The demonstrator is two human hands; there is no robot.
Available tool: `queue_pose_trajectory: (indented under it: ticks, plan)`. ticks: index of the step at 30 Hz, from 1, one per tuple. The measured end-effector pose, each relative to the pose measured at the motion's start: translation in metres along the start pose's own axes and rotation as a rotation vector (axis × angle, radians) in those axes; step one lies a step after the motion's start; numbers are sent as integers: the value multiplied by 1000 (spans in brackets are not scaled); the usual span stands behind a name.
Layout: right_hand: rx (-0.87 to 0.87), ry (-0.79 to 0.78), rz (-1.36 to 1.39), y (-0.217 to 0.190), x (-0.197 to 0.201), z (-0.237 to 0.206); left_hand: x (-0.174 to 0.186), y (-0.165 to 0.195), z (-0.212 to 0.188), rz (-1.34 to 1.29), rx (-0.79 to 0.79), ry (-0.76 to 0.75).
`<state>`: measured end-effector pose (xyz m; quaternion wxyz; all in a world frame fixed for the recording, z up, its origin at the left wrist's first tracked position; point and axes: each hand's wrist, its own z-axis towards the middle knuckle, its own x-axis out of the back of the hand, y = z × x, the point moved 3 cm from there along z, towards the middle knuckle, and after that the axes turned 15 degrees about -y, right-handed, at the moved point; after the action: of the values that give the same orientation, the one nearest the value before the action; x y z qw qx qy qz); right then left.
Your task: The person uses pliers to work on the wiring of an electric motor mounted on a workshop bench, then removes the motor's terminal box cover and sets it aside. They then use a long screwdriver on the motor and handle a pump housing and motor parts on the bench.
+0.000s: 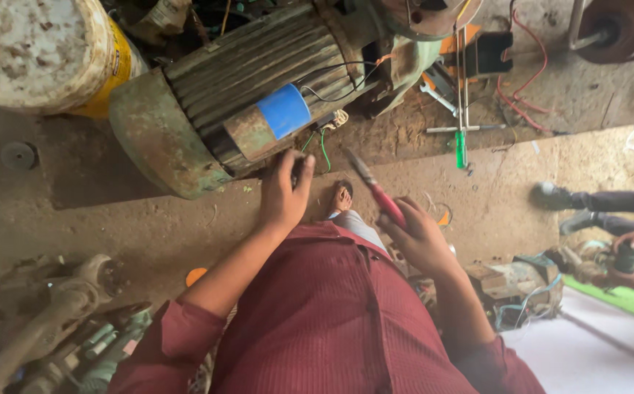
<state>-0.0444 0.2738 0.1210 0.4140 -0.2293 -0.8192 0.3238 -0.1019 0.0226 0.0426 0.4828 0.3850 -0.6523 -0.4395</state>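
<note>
A large ribbed green electric motor [258, 80] lies on the dirt floor with a blue-ended capacitor [269, 120] strapped to its side. My left hand [284, 193] rests on the motor's lower edge near loose black and green wires [322, 142]. The fingers are pinched there, but what they hold is hidden. My right hand [419, 237] grips red-handled pliers [375, 188], jaws pointing toward the wires. My foot [342, 197] shows between the hands above my maroon shirt.
A dirty white and yellow bucket [40, 55] stands at top left. Tools, a green-handled screwdriver [461, 146] and red wires [525, 91] lie beyond the motor. Rusty pump parts [54, 321] sit at lower left. Another person's hand [627, 241] works at the right.
</note>
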Motion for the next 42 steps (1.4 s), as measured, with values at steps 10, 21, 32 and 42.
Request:
queue_pose_trajectory:
  ticks: [10,21,32,42]
  plan:
    - [19,392,-409,82,37,56,-30,11,-7,-695,272,143]
    - [226,386,-757,124,71,72,-59,36,-70,-413,244,198]
    - [411,401,-714,77,84,74,-35,119,-33,829,-211,602]
    - [198,-428,698,15,25,199,51,157,27,1139,-297,736]
